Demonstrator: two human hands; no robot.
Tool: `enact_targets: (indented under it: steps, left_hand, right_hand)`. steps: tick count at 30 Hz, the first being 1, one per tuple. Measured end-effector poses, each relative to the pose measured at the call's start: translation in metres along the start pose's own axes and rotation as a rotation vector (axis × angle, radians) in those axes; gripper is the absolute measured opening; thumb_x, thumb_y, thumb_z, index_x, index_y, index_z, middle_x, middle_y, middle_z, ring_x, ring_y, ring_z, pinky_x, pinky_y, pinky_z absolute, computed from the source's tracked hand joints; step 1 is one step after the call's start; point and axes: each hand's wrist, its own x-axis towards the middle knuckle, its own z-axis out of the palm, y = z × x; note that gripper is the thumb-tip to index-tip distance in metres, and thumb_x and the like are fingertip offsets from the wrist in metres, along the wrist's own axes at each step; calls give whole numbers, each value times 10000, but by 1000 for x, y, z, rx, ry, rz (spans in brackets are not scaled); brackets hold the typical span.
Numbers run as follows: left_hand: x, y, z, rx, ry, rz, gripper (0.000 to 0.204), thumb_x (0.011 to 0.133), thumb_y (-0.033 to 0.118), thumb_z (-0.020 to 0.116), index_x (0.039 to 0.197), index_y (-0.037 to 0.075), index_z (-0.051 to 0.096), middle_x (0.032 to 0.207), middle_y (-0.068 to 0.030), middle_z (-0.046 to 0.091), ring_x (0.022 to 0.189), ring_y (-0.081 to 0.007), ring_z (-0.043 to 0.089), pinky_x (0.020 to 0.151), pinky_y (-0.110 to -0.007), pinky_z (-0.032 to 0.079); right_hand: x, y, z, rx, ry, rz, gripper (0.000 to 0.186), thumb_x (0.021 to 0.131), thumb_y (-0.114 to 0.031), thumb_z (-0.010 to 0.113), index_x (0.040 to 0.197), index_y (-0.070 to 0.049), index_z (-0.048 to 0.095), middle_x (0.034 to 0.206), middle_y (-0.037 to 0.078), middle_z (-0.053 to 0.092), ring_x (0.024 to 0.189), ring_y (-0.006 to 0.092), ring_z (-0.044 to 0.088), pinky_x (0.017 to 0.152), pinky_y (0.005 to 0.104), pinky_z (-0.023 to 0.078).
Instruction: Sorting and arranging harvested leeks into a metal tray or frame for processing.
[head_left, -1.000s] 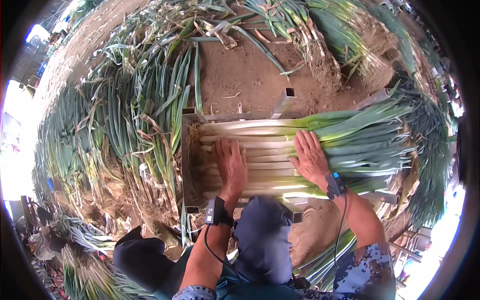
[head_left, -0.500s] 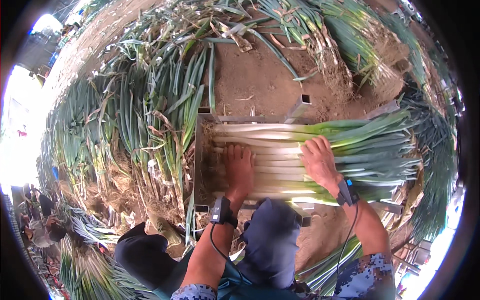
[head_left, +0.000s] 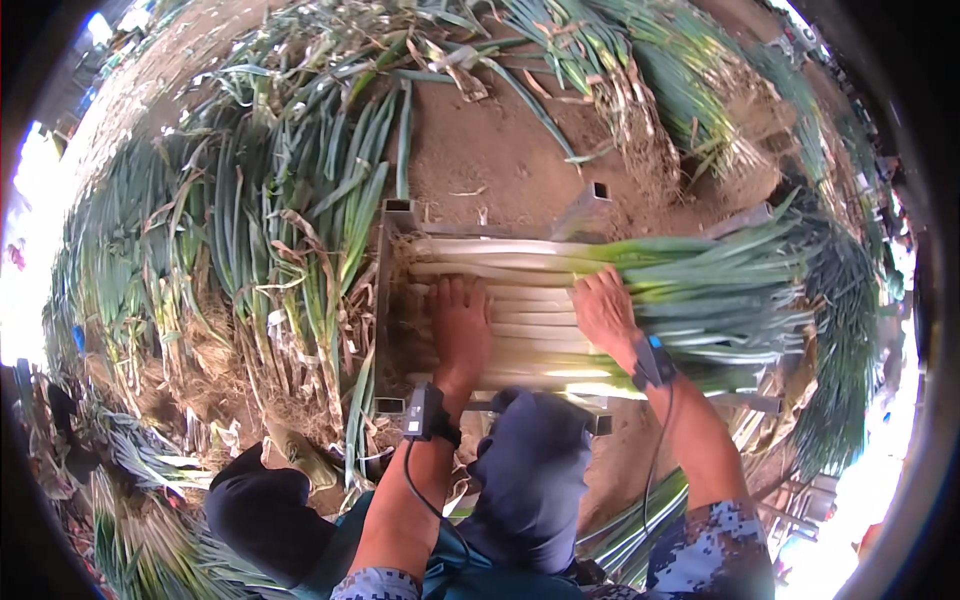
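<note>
A layer of long green onions lies side by side in a metal frame, white root ends at the left and green leaves at the right. My left hand rests flat on the white stalks near the roots, its fingers pointing away from me. Farther right, my right hand bends its fingers over the stalks where white turns to pale green. The fingertips press down among the onions. Both wrists carry a small dark strapped device with a cable.
Heaps of untrimmed green onions lie along the left. More rooty bunches are at the far right. Square metal posts stick up at the frame's edges. My knee is close against its near side. Brown ground shows beyond.
The whole view has shifted slightly, moving the scene left and up. My right hand has slid a little left along the stalks, closer to my left hand, which stays near the root ends.
</note>
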Motion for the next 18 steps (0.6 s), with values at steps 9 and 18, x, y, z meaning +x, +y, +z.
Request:
enact_targets:
  steps: [9,18]
  left_hand:
    - [-2,1,-2,10,8,-45,393,996,268,573,1343,85,601,1380,-215,516,1334,-412,419,1170,-563,282]
    - [-6,0,56,-326,132,-225,311,930,109,554,1212,4,636,1262,-239,567,1235,-404,500,1150,-530,340]
  right_hand:
    - [-3,4,-55,-149,-346,169,427,974,-429,613,1024,-16,709,899,175,735,876,308,680,1013,460,377]
    - [-35,25,19,-76,-132,193,399,1005,-320,561,1216,15,615,1223,250,603,1194,410,525,1069,527,375]
